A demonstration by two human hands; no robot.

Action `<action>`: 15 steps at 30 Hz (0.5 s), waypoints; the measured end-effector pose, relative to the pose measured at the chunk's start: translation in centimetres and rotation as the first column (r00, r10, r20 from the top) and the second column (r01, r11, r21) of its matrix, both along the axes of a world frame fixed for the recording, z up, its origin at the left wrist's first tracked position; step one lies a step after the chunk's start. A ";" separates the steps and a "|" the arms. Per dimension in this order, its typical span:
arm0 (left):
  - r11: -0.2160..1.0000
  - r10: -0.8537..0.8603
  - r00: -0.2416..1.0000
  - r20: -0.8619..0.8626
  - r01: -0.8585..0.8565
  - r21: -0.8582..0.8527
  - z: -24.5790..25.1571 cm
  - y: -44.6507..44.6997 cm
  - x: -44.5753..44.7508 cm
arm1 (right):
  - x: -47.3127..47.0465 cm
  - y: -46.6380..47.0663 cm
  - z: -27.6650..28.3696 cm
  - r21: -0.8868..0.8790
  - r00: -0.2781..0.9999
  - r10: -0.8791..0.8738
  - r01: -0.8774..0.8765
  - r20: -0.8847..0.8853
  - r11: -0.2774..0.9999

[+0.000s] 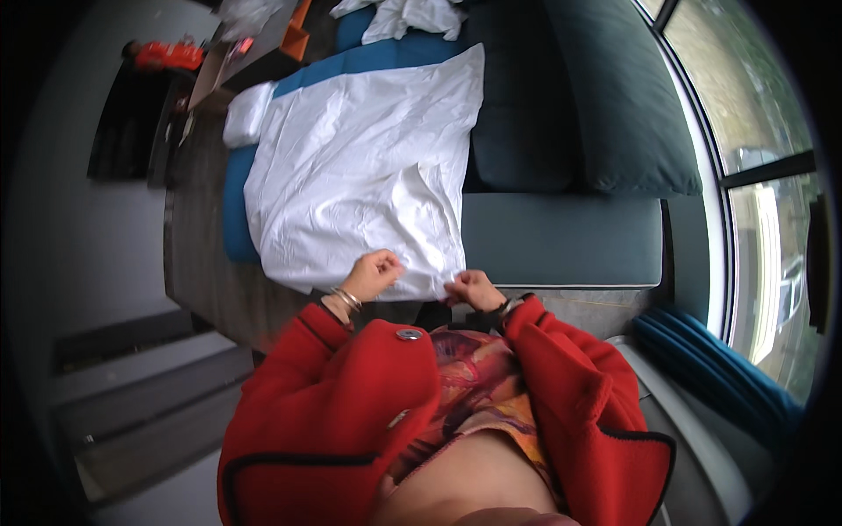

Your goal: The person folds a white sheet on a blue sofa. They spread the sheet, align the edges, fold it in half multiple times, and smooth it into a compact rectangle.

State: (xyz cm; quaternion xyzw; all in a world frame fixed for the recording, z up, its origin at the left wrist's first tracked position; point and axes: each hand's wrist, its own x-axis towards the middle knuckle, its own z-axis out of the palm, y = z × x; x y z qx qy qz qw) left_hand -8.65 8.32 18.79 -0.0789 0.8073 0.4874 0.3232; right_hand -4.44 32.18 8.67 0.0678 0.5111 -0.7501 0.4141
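Observation:
A wrinkled white cloth (pixel 342 171) lies spread over a blue cushioned seat (pixel 241 204). At its near right corner, my right hand (pixel 470 289) pinches the edge of the cloth between thumb and fingers. Just left of it my left hand (pixel 375 275), with bangles at the wrist, is over the near part of the cloth. Its fingers are curled, and whether they hold any cloth cannot be told. A folded white bundle (pixel 248 115) rests at the far left edge of the cloth.
A dark green sofa (pixel 559 240) with a large back cushion (pixel 631 98) adjoins the cloth on the right, beside a window. More white fabric (pixel 413 20) lies at the far end. An open cardboard box (pixel 209 75) stands at far left. A blue curtain (pixel 717 375) hangs at lower right.

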 end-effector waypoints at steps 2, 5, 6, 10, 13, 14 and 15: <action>0.941 -0.277 0.893 -0.355 0.177 -0.289 2.0 2.9 5.0 | -1.1 -0.7 2.1 0.009 0.995 0.065 -0.064 -0.078 0.998; 0.873 -0.320 0.759 -0.566 0.004 -0.488 2.6 6.9 9.0 | -0.9 -1.9 5.3 0.031 0.989 0.147 -0.147 -0.016 0.989; 0.823 -0.350 0.717 -0.603 -0.072 -0.563 2.5 7.6 9.6 | -0.5 -2.2 6.3 -0.082 0.988 0.155 -0.156 -0.022 0.984; 0.771 -0.284 0.624 -0.729 -0.303 -0.560 3.2 7.2 9.8 | -0.1 -3.4 10.2 0.046 0.990 0.137 -0.135 -0.039 0.990; 0.816 -0.271 0.435 -0.859 -0.370 -0.445 5.6 4.7 9.2 | -1.4 -4.9 13.6 0.043 0.986 0.126 -0.122 -0.110 0.992; 0.800 -0.206 0.411 -0.888 -0.452 -0.395 6.5 3.7 9.0 | -2.1 -5.5 14.7 -0.109 0.971 0.103 -0.128 -0.215 0.986; 0.787 -0.161 0.391 -0.906 -0.503 -0.357 7.4 2.7 9.2 | -2.4 -6.1 15.5 -0.199 0.956 0.094 -0.153 -0.279 0.968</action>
